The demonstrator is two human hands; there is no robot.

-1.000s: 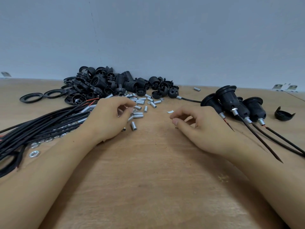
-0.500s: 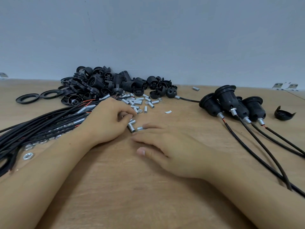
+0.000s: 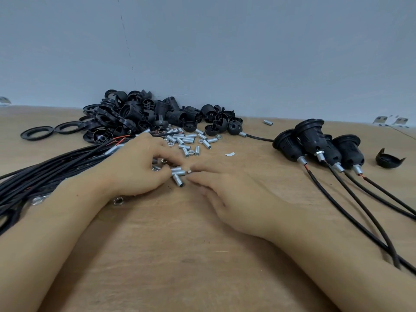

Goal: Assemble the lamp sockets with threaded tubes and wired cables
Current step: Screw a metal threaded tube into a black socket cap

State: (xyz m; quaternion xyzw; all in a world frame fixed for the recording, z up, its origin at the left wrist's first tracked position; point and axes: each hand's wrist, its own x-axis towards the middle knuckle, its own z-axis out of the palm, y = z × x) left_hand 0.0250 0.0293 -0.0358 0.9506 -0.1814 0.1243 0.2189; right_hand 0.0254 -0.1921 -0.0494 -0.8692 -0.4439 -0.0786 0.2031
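Note:
My left hand point(image 3: 137, 170) lies at the near edge of a scatter of silver threaded tubes point(image 3: 189, 140), its curled fingers gathering a few of them against the wooden table point(image 3: 180, 255). My right hand point(image 3: 227, 197) lies flat, fingers straight, and its fingertips touch a tube point(image 3: 179, 180) beside the left fingers. A bundle of black wired cables point(image 3: 45, 172) runs under my left forearm. A heap of black lamp socket parts point(image 3: 146, 118) sits behind the tubes. Several assembled sockets point(image 3: 313, 138) with cables lie at the right.
Black rings point(image 3: 37, 132) lie at the far left. A loose nut point(image 3: 117, 201) sits by my left wrist. A black socket cap point(image 3: 390, 159) rests at far right, a lone tube point(image 3: 268, 122) near the wall, and a white scrap point(image 3: 230, 154) mid-table.
My right hand came away from the assembled sockets and slid left, flattening, until its fingertips met the tubes at my left hand. My left hand pulled a few tubes nearer.

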